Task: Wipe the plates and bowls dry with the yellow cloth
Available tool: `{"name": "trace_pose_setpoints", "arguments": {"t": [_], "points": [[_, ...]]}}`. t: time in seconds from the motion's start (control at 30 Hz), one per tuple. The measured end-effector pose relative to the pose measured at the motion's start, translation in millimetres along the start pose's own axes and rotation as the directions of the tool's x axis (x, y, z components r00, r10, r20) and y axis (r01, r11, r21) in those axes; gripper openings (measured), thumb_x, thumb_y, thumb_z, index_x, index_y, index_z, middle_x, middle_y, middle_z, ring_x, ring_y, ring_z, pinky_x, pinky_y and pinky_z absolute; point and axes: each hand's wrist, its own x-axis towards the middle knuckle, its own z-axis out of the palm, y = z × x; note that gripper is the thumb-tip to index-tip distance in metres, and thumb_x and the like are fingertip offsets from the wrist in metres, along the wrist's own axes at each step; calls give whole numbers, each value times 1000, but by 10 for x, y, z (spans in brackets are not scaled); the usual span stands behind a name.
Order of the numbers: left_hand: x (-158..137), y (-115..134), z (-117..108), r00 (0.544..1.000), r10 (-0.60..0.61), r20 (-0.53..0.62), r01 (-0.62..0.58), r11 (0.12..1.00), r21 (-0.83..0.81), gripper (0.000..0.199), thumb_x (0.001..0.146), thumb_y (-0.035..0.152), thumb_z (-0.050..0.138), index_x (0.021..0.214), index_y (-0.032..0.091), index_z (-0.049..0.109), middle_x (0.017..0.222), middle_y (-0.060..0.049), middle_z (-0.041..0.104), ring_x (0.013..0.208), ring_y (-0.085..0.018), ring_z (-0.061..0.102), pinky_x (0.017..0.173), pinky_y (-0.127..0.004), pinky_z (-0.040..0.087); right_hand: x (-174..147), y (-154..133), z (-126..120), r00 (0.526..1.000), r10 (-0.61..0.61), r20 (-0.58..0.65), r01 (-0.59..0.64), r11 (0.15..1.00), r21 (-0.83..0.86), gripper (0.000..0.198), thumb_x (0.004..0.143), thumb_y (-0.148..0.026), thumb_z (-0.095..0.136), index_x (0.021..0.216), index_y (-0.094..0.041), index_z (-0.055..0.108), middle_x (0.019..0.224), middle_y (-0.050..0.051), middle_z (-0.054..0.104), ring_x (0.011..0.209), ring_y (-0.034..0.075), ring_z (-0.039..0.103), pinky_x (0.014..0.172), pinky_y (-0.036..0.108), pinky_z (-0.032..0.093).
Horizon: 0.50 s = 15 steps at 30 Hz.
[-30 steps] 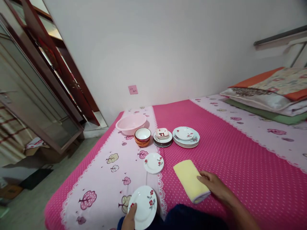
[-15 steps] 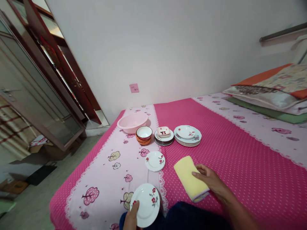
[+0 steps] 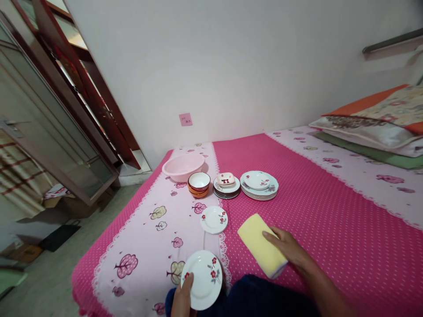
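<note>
A white plate (image 3: pixel 202 281) with red flowers is in my left hand (image 3: pixel 183 296), the thumb over its left rim and the other fingers hidden beneath. My right hand (image 3: pixel 284 245) grips a folded yellow towel (image 3: pixel 259 244) by its right side, thumb on top, to the right of the plate. Farther off, a similar flowered plate (image 3: pixel 214 220) lies on the bed's pale strip, apart from both hands.
Behind stand a pink basin (image 3: pixel 183 167), stacked bowls (image 3: pixel 198 182), dark-edged plates (image 3: pixel 226 192) topped by a small square dish (image 3: pixel 225 178), and larger plates (image 3: pixel 259 187). Pillows (image 3: pixel 373 127) are piled at the right on the bed (image 3: pixel 330 220). A wall (image 3: pixel 231 66) rises behind.
My right hand and the towel have shifted slightly left, and the towel appears lifted a little. The plate in my left hand stays almost where it was; the whole view has moved slightly.
</note>
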Motion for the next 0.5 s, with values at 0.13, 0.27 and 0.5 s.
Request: {"name": "trace_pose_setpoints", "arguments": {"t": [0.13,0.27,0.5], "points": [[-30,4,16,997,-23,74,26,999,-48,37,85,19,72,120,7,68,93,-17,82,102,-34,77,90,-43,62,-24,17,51,1000,15,-6,-15,995,-101,51,80,-65,60,85,-16,70,65,4,70,56,21,63,52,30,43],[-134,66,99,997,-22,70,27,997,-69,40,88,18,71,126,8,65,102,-16,82,106,-32,76,93,-41,61,40,40,22,991,-31,-132,2,976,-219,42,70,-59,71,80,-18,68,84,11,75,82,29,70,68,35,49],[-370,280,485,958,-177,226,251,900,-358,55,97,27,62,147,8,52,113,-16,80,115,-31,73,107,-44,53,-29,23,64,997,31,-75,-42,988,-150,45,61,-54,77,88,-18,70,83,11,78,72,30,72,63,37,53]]}}
